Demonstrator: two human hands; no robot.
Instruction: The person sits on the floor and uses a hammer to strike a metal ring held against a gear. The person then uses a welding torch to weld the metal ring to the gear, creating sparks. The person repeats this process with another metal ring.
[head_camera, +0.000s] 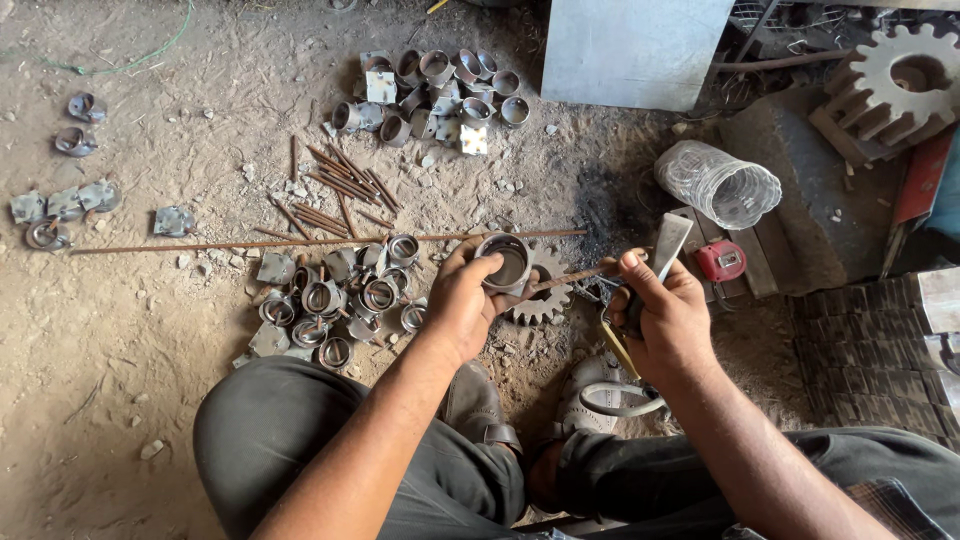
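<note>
My left hand (462, 298) grips a short metal ring (504, 263) with a thin rusty rod (572, 277) jutting from its side toward the right. My right hand (668, 312) is closed around a tool handle with a yellowish grip (618, 347); its flat grey metal head (668, 243) sticks up past my fingers next to the rod's end. Under the ring a small toothed gear (545, 293) lies on the dirt.
Piles of metal rings on square plates (335, 295) and loose rings (435, 95) lie on the dirt, with short rusty rods (340, 190) and a long rod (250, 243). To the right are a wire coil (718, 183), a red tape measure (722, 261), a big gear (895, 85) and a grey panel (630, 45).
</note>
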